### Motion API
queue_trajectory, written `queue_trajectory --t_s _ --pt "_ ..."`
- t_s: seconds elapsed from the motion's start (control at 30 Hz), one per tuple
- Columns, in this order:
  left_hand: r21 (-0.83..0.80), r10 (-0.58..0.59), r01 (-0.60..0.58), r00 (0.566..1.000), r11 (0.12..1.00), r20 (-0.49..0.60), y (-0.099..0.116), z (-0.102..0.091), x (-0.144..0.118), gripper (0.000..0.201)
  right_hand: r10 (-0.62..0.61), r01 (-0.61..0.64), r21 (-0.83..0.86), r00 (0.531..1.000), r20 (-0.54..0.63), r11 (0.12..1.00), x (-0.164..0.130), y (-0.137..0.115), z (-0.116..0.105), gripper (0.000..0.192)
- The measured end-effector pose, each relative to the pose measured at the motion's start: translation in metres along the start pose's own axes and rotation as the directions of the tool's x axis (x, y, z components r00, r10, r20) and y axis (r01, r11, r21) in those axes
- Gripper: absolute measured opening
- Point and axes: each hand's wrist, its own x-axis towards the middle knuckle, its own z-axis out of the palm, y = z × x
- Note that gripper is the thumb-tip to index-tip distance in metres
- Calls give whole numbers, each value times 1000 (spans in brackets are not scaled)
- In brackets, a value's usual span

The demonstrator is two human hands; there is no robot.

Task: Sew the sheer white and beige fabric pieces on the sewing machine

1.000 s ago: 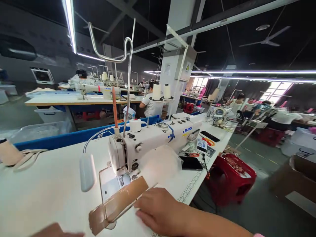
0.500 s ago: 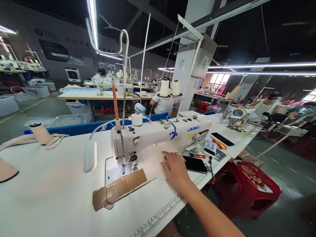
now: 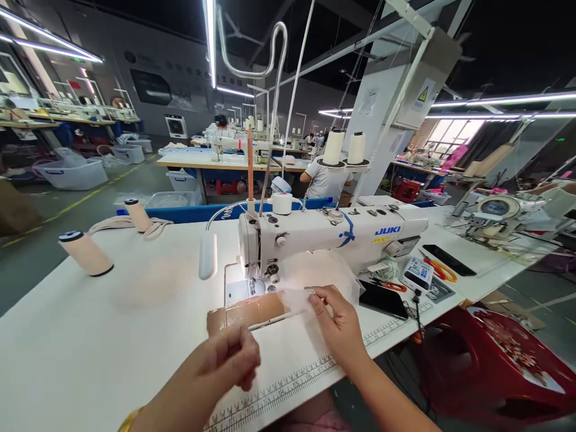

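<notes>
A white JUKI sewing machine (image 3: 333, 237) stands on the white table (image 3: 112, 324). My right hand (image 3: 337, 324) pinches the edge of a sheer white fabric piece (image 3: 324, 279) lying under the machine arm. My left hand (image 3: 225, 363) hovers low over the table front with fingers curled together; I cannot tell whether it holds anything. A strip of brown tape (image 3: 249, 312) lies on the bed in front of the needle, between my hands.
Two thread cones (image 3: 87, 253) lie at the left. A black phone (image 3: 382, 298), scissors with orange handles (image 3: 438, 270) and a small device (image 3: 418, 275) sit right of the machine. A red stool (image 3: 499, 366) stands at the right. Other workers sit at tables behind.
The view swung left and down. My right hand drew back and took hold of the sheer fabric's edge. My left hand came into view from below.
</notes>
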Motion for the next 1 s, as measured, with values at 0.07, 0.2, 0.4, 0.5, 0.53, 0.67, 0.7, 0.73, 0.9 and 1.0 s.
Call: queue_trajectory --t_s 0.07,0.2,0.4,0.5,0.53,0.67,0.7,0.73,0.9,1.0 --pt "-269 -83 89 996 959 33 29 13 9 55 -117 116 25 991 61 993 -6 -10 9 22" --pt "-358 -108 112 994 927 32 45 20 17 55 -435 425 116 818 376 898 -17 -27 18 31" --pt "-49 -26 19 988 999 -155 26 -2 21 61 -276 283 42 876 395 958 -18 -18 17 23" --pt "35 1 5 987 999 -160 24 -8 21 55 -136 163 -21 881 452 986 -10 -14 23 24" --pt "60 17 -7 987 998 -161 25 -8 20 53 -101 136 -38 870 482 990 -7 -15 26 27" --pt "160 110 -83 980 984 -167 27 -8 15 45 -43 75 -24 779 626 997 5 -21 41 44" --pt "187 131 -99 977 977 -169 28 -9 13 44 -48 69 -7 762 646 998 7 -23 45 41" --pt "220 150 -110 973 969 -174 30 -10 11 43 -64 73 12 762 645 997 9 -24 47 33" --pt "404 206 -98 950 910 -234 36 -21 2 47 -253 208 147 839 482 967 14 -29 48 11" --pt "437 158 -47 963 898 -220 36 -28 -2 51 -281 224 180 861 423 958 13 -32 44 16"
